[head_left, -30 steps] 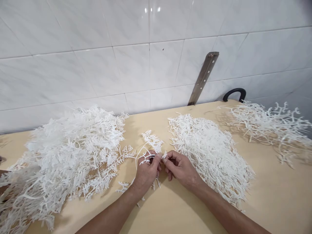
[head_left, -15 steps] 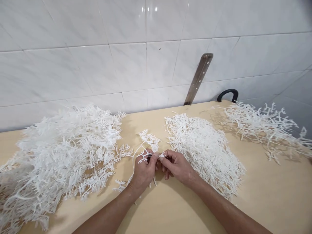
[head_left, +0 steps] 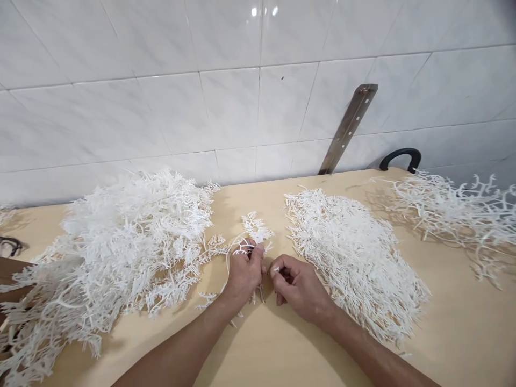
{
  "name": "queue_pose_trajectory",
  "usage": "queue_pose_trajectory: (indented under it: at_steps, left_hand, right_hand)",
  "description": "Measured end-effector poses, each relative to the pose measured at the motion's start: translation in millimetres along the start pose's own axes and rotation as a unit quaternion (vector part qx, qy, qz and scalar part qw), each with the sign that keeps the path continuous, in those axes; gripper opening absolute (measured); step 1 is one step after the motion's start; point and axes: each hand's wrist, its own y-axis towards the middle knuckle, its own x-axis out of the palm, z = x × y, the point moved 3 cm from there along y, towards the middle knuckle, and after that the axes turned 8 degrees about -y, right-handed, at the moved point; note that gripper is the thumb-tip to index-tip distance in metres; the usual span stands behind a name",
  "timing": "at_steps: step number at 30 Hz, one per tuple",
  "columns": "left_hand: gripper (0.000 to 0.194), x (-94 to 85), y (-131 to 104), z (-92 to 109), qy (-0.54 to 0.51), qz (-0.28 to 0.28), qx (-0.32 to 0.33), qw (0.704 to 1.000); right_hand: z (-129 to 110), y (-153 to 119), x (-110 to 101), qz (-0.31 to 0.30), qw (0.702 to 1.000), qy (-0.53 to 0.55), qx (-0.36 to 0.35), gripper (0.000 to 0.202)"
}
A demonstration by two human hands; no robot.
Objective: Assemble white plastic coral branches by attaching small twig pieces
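My left hand (head_left: pixel 245 274) is closed on a white branched plastic sprue (head_left: pixel 256 227), its comb-like tips standing out beyond the thumb and a thin curved stem looping to the left. A short gap to the right, my right hand (head_left: pixel 300 287) pinches a tiny white piece (head_left: pixel 276 269) between thumb and forefinger. The other fingers of this hand are curled under. Close by on the right lies a heap of small loose white pieces (head_left: pixel 350 252). Left of my hands is a big pile of white branched sprues (head_left: pixel 137 236).
Barer white branches (head_left: pixel 451 209) lie at the right end of the wooden table (head_left: pixel 455 317). A metal strip (head_left: pixel 349 129) leans on the tiled wall near a black curved handle (head_left: pixel 401 156). At the left edge, another person's arm (head_left: pixel 14 271) shows beside the pile.
My right hand has drawn away from the left, carrying the tiny piece off the sprue. The view has shifted left, and the other person's arm has come in at the left edge.
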Motion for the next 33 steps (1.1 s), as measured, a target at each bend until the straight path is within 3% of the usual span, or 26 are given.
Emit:
queue_pose_trajectory:
  at_steps: [4, 9, 15, 17, 21, 24, 33]
  left_hand:
    - [0.037, -1.7, 3, 2, -0.027, -0.032, -0.002, 0.999]
    - [0.04, -0.7, 1, -1, -0.082, -0.057, -0.031, 0.995]
    - [0.038, -0.9, 0, -1, -0.058, -0.077, -0.001, 0.995]
    - [0.036, -0.8, -2, 0, -0.04, -0.08, 0.014, 0.996]
    - [0.036, 0.8, -5, 4, -0.016, -0.083, 0.037, 0.996]
    - [0.036, 2.4, -7, 7, 0.003, -0.086, 0.038, 0.996]
    - [0.035, 3.2, -11, 11, 0.012, -0.095, 0.047, 0.994]
  right_hand:
    - [2, 1, 0, 0.035, 0.999, 0.016, 0.026, 0.019]
    - [8, 13, -32, 0.175, 0.981, -0.039, 0.068, 0.023]
    - [-8, 11, -56, 0.29, 0.928, -0.233, -0.025, 0.023]
    - [-9, 10, -52, 0.275, 0.936, -0.218, -0.037, 0.024]
    - [-4, 9, -32, 0.122, 0.989, -0.084, 0.022, 0.032]
    - [-4, 9, -21, 0.045, 0.998, -0.021, 0.041, 0.034]
    - [-1, 10, -19, 0.064, 0.998, -0.013, 0.021, 0.029]
